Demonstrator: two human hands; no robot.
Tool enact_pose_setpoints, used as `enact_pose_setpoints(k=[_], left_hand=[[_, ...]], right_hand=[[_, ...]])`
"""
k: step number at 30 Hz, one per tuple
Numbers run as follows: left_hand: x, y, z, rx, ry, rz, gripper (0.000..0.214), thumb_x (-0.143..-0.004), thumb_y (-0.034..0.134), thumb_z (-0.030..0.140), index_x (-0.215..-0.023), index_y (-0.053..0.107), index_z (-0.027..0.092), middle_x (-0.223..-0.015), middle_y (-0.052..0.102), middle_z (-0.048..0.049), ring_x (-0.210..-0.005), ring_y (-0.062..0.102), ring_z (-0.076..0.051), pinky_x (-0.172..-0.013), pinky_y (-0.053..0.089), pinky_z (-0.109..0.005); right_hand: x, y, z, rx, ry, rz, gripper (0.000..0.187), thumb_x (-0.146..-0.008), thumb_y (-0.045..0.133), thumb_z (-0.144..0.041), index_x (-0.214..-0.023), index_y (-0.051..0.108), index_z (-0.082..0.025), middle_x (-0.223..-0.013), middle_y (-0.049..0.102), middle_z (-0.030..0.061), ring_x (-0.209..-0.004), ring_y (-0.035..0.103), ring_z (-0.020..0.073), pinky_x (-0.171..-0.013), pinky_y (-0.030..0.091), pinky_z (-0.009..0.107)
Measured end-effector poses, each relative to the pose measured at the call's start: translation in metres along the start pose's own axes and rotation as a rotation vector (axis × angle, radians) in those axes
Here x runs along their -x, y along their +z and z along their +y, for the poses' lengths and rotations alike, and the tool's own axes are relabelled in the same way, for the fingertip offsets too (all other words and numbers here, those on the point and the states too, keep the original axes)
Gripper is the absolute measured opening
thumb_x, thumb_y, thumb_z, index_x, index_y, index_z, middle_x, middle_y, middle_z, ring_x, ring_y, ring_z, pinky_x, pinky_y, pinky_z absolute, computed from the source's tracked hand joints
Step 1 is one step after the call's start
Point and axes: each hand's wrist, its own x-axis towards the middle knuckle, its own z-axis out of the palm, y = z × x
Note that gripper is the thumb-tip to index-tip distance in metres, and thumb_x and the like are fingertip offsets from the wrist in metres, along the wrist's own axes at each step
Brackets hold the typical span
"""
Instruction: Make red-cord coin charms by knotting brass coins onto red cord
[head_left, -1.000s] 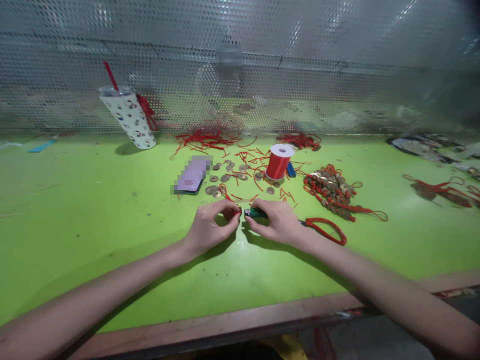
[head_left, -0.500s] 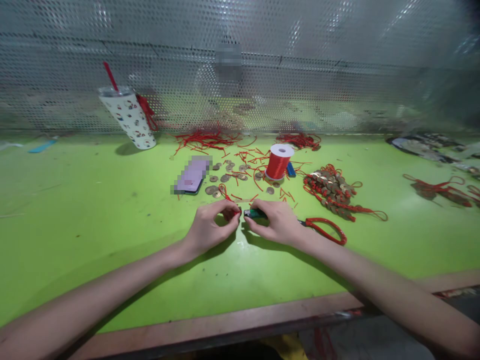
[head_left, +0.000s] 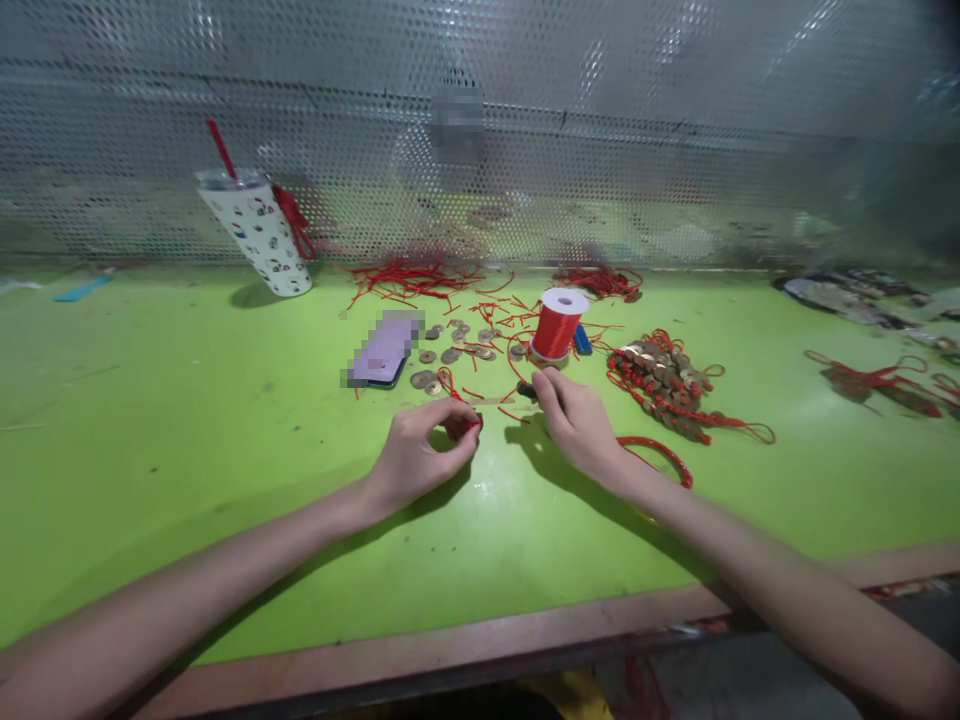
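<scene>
My left hand (head_left: 427, 445) is closed in a pinch on a red knotted cord (head_left: 478, 421), whose loop (head_left: 448, 380) rises behind the fingers. Something dark, perhaps a coin, shows at its fingertips, partly covered. To the right and slightly farther back, my right hand (head_left: 576, 420) is wrapped round a lighter (head_left: 527, 391); only its dark end sticks out on the left. The two hands are apart, above the green table (head_left: 315, 560). Partly behind my right wrist lie scissors with red handles (head_left: 664, 455), their blades hidden.
Behind the hands are a red thread spool (head_left: 555, 330), loose coins (head_left: 450, 355), cord scraps (head_left: 420, 277) and a phone (head_left: 386, 350). A bundle of knotted coin strings (head_left: 660, 375) lies right. A patterned tumbler (head_left: 259, 235) stands back left, before a perforated metal panel (head_left: 352, 140).
My right hand has moved back and to the right with the lighter, away from my left hand, and has turned so less of the lighter shows. The left hand stays in place.
</scene>
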Motion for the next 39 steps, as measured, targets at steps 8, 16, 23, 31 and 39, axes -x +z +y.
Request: enact_pose_setpoints(k=[8, 16, 23, 31, 39], left_hand=[[0.001, 0.000, -0.001, 0.002, -0.001, -0.013, 0.008, -0.084, 0.066, 0.011, -0.089, 0.071, 0.016, -0.078, 0.076, -0.0028, -0.064, 0.069, -0.013, -0.064, 0.060, -0.027], [0.001, 0.000, -0.001, 0.008, 0.005, -0.018, 0.009, -0.084, 0.066, 0.010, -0.089, 0.071, 0.015, -0.078, 0.076, -0.0033, -0.065, 0.069, -0.013, -0.064, 0.061, -0.027], [0.000, 0.000, -0.001, 0.005, -0.008, -0.014, 0.007, -0.084, 0.066, 0.012, -0.088, 0.071, 0.016, -0.077, 0.075, -0.0025, -0.064, 0.068, -0.013, -0.064, 0.061, -0.026], [-0.001, 0.001, 0.000, -0.007, -0.001, -0.005, 0.006, -0.084, 0.067, 0.012, -0.088, 0.071, 0.016, -0.076, 0.075, -0.0025, -0.064, 0.068, -0.013, -0.064, 0.059, -0.027], [-0.001, 0.000, 0.000, -0.007, 0.008, -0.018, 0.007, -0.084, 0.068, 0.010, -0.089, 0.071, 0.014, -0.075, 0.074, -0.0028, -0.064, 0.068, -0.013, -0.064, 0.058, -0.025]], right_hand=[[-0.013, -0.018, 0.017, 0.520, 0.088, -0.107, 0.042, -0.104, 0.042, -0.037, -0.073, 0.064, -0.019, -0.071, 0.073, 0.0105, -0.053, 0.059, 0.0200, -0.051, 0.027, 0.031], [-0.014, -0.028, 0.024, 0.727, 0.077, -0.275, 0.041, -0.098, 0.046, -0.029, -0.065, 0.065, -0.014, -0.074, 0.072, 0.0159, -0.066, 0.064, 0.0247, -0.075, 0.041, 0.041], [-0.017, -0.028, 0.023, 0.628, -0.092, -0.159, 0.024, -0.098, 0.051, -0.030, -0.087, 0.065, -0.013, -0.087, 0.069, 0.0177, -0.085, 0.063, 0.0319, -0.077, 0.040, 0.042], [-0.003, 0.006, -0.009, 0.206, -0.491, -0.186, 0.026, -0.108, 0.035, -0.028, -0.104, 0.057, -0.015, -0.098, 0.067, 0.0149, -0.086, 0.059, 0.0261, -0.078, 0.045, 0.040], [-0.001, 0.022, -0.006, 0.062, -0.586, -0.187, 0.018, -0.106, 0.041, -0.027, -0.118, 0.048, -0.015, -0.118, 0.062, 0.0197, -0.106, 0.059, 0.0290, -0.087, 0.049, 0.043]])
